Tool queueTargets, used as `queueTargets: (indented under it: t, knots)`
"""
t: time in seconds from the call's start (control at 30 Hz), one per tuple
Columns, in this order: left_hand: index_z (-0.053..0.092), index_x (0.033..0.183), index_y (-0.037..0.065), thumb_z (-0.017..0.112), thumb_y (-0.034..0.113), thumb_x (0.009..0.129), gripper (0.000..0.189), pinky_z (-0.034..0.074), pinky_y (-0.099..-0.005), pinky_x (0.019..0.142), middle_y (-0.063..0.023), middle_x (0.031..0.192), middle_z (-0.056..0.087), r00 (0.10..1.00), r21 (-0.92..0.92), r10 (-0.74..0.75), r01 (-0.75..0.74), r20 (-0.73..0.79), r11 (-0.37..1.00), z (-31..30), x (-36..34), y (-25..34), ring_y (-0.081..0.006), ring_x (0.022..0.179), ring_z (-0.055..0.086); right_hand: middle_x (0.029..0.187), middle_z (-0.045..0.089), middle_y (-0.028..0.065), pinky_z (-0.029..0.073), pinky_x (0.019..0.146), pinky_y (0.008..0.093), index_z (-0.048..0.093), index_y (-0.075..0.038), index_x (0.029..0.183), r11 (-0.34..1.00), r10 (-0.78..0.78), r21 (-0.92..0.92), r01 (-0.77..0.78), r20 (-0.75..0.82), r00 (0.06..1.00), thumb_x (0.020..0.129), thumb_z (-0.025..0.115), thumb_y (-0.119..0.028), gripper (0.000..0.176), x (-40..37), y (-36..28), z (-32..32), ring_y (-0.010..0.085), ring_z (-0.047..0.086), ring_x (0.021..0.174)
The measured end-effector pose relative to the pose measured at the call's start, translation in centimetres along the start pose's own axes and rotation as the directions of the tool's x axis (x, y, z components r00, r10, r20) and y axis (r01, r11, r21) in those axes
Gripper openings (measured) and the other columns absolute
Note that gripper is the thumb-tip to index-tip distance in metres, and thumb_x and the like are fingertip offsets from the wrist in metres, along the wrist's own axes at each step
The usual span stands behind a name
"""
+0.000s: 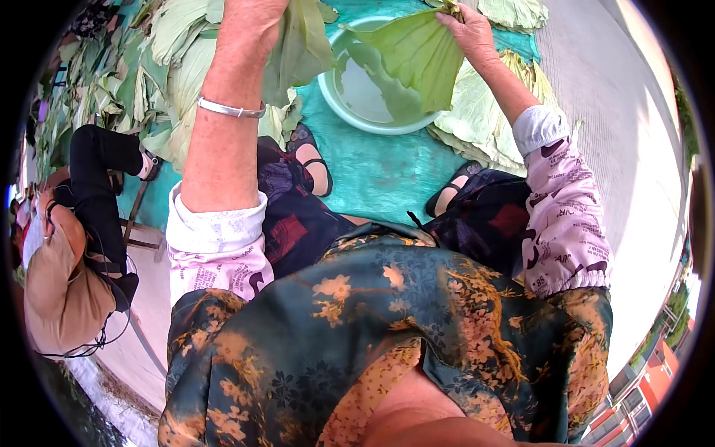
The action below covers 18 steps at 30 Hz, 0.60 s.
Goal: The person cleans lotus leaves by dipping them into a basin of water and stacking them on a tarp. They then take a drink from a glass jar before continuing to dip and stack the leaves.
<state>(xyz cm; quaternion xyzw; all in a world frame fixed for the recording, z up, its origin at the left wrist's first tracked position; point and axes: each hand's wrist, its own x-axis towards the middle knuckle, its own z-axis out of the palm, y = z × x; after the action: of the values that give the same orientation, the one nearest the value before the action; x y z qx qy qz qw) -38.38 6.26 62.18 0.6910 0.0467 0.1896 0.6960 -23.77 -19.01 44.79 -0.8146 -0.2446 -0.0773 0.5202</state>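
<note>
My right hand (471, 31) pinches the upper corner of a green lotus leaf (426, 56), which hangs fan-like over the basin with its veins showing. My left hand (253, 16) is at the top edge, its fingers cut off by the frame. From it hangs a duller green lotus leaf (299, 52), down beside my wrist. Between and below both hands, a pale round basin (380, 128) holds water that reflects the leaf.
Folded lotus leaves (477, 119) lie stacked right of the basin, and more leaves (186, 37) are heaped at the left. A turquoise sheet (372, 175) covers the ground between my feet. Another person (82, 246) sits at the left. Grey paving (596, 89) runs along the right.
</note>
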Motion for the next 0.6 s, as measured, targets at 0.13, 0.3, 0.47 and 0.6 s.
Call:
queueTargets:
  t: [0.13,0.3,0.47,0.6]
  knots:
    - [0.062,0.085,0.002,0.067,0.005,0.076,0.01,0.041,-0.0203,0.054,-0.0022,0.07,0.061,0.999,-0.033,0.044,-0.043,0.029,0.999,0.1,-0.3,0.4,-0.0093,0.061,0.055,0.077,0.064,0.0056,0.046,0.068,0.0288,0.063,-0.007,0.098,0.964,0.159,-0.217,-0.153,0.012,0.987,0.08,0.065,-0.029,0.029,-1.3,1.0,0.9,0.0132,0.057,0.069]
    - [0.062,0.085,0.002,0.067,0.005,0.077,0.01,0.042,-0.0203,0.055,-0.0029,0.071,0.061,0.999,-0.077,0.044,-0.042,0.023,0.996,0.4,-0.7,1.0,-0.0099,0.062,0.056,0.085,0.065,0.0091,0.046,0.07,0.0367,0.063,-0.019,0.101,0.934,0.221,-0.298,-0.196,0.052,0.974,0.081,0.061,-0.034,0.025,-2.8,1.4,2.2,0.0287,0.06,0.078]
    - [0.062,0.086,0.001,0.067,0.004,0.076,0.011,0.043,-0.0208,0.056,-0.0032,0.071,0.062,0.998,-0.069,0.057,-0.056,0.003,0.996,0.4,-0.7,1.5,-0.0106,0.062,0.057,0.084,0.064,0.0115,0.046,0.069,0.0364,0.061,-0.016,0.101,0.901,0.248,-0.385,-0.199,0.083,0.965,0.081,0.062,-0.033,0.027,-3.2,2.6,4.1,0.0297,0.06,0.077]
    - [0.063,0.086,0.001,0.066,0.005,0.077,0.011,0.043,-0.0211,0.057,-0.0034,0.071,0.062,0.999,-0.061,0.051,-0.052,-0.014,0.997,0.9,-0.5,2.0,-0.0106,0.062,0.056,0.085,0.064,0.0118,0.045,0.069,0.0367,0.061,-0.014,0.102,0.9,0.27,-0.375,-0.221,0.084,0.959,0.081,0.062,-0.031,0.027,-4.1,4.1,5.8,0.0302,0.059,0.078]
